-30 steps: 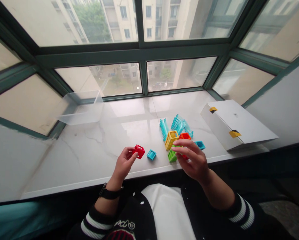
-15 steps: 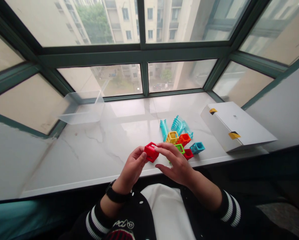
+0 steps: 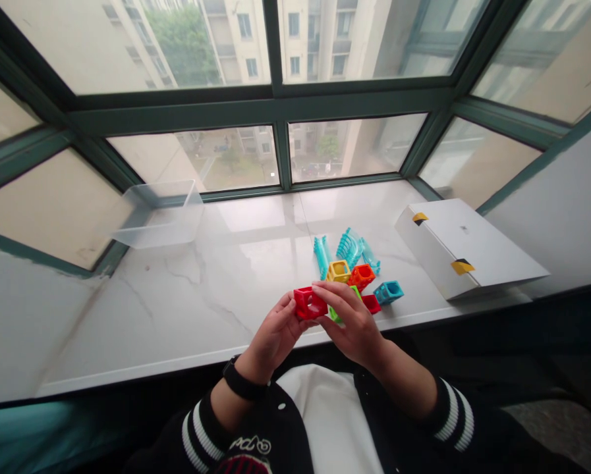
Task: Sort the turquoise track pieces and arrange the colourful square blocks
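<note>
Between my two hands, above the sill's front edge, is a red hollow toy block [image 3: 305,304] with a round hole facing me. My left hand [image 3: 279,327] is closed on its left side. My right hand [image 3: 350,321] grips its right side, fingers over the top and thumb below. Just behind and beside my right hand lie more blocks: a yellow one [image 3: 338,270], an orange one [image 3: 362,274], a blue one [image 3: 389,291], another red one [image 3: 371,303] and a partly hidden green one [image 3: 335,315].
Clear turquoise track pieces [image 3: 350,247] lie behind the blocks. At the right stands a white box [image 3: 470,243] with yellow-black tabs. A transparent plastic bin [image 3: 161,227] sits at the back left of the marble sill [image 3: 201,283], under the windows.
The red block has been turned so its round hole shows, and it has shifted slightly right. My right hand's fingers and thumb have closed onto it.
</note>
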A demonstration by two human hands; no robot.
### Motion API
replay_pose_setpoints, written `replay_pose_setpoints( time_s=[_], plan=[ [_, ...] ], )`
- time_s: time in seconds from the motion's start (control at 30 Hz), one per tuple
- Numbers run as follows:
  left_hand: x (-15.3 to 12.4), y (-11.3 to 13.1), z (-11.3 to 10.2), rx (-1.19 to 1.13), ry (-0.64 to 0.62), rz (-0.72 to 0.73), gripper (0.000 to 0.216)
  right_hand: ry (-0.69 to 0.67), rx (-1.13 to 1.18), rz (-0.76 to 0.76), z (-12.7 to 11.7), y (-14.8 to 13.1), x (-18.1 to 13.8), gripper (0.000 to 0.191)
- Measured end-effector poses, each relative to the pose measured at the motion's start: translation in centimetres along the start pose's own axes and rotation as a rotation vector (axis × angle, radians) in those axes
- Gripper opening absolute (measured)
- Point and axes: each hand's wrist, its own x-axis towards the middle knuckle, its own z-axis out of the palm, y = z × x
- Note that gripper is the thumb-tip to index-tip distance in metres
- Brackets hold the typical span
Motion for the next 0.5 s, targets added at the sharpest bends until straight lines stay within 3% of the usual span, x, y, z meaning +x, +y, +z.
replay_pose_setpoints(
  time_s=[0.23,0.5],
  plan=[
    [0.1,-0.7,0.0,-0.045,-0.007,-0.019,0.031,0.021,0.019,0.036,0.3,-0.5,0.0,0.076],
    [0.4,-1.2,1.6,-0.018,-0.041,-0.059,0.039,0.097,0.017,0.093,0.4,-0.6,-0.3,0.079]
  ],
)
